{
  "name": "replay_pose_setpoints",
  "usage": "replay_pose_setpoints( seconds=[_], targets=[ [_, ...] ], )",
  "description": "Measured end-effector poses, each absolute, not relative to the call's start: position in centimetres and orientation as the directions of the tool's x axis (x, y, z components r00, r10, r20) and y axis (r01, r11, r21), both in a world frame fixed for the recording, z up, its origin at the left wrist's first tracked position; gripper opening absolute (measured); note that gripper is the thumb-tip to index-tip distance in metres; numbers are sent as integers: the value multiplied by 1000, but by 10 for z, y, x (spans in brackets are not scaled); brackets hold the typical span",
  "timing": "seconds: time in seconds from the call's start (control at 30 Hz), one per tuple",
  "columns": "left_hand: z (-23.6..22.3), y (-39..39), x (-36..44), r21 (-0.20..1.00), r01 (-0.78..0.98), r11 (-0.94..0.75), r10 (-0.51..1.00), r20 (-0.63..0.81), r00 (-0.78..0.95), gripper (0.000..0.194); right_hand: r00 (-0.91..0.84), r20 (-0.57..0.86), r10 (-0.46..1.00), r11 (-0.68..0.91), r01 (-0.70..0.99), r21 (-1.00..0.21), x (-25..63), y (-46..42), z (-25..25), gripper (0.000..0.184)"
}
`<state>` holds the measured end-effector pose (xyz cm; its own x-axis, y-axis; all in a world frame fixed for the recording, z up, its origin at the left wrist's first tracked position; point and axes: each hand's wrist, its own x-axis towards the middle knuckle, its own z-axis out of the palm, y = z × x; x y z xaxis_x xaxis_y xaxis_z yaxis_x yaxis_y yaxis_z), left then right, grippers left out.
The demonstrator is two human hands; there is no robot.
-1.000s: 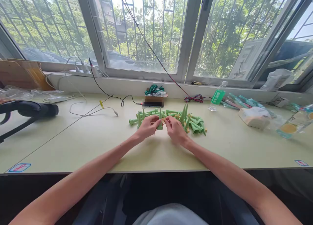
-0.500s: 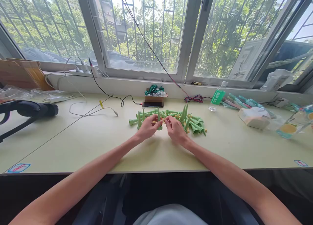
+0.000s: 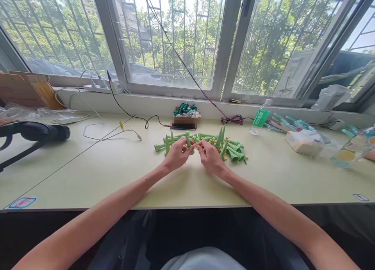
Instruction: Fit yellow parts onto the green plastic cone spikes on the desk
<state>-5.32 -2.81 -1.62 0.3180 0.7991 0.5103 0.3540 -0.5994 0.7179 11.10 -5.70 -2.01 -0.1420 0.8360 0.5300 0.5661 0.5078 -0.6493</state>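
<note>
My left hand (image 3: pixel 177 154) is closed around a pointed green plastic cone (image 3: pixel 188 141), whose tip sticks up between thumb and fingers. Right beside it, my right hand (image 3: pixel 210 156) pinches with thumb and forefinger; a small yellowish bit shows by those fingertips, too small to make out. Both hands nearly meet, low over the table. Around and behind them lie several green cone-shaped pieces (image 3: pixel 233 155), some on their sides with the hollow end showing. A few green spikes (image 3: pixel 219 138) stand upright by the right hand, with small yellow parts among them.
Behind the pile sits a small cardboard box (image 3: pixel 184 122) with green wrappings. To the right are a water bottle (image 3: pixel 260 117), a tissue pack (image 3: pixel 304 142) and plastic packets. A white cable (image 3: pixel 125 131) and a black headset (image 3: pixel 38 133) lie on the left.
The green cone in my left hand has dropped slightly and leans a little to the left. Both hands have otherwise barely moved.
</note>
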Motion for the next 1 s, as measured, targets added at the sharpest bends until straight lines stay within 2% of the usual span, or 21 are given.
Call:
replay_pose_setpoints(
  seconds=[0.3,0.63,1.0],
  targets=[
    [-17,-29,-53,682,364,-635,773,559,301,19,-164,541,825,531,552,-643,111,-57,-22,22],
    [-12,-34,-51,718,324,-616,787,541,297,16,-167,551,818,544,537,-645,111,-55,-22,22],
    [-13,-32,-52,789,244,-564,821,501,275,29,-138,560,817,541,522,-659,111,-55,-24,22]
  ],
)
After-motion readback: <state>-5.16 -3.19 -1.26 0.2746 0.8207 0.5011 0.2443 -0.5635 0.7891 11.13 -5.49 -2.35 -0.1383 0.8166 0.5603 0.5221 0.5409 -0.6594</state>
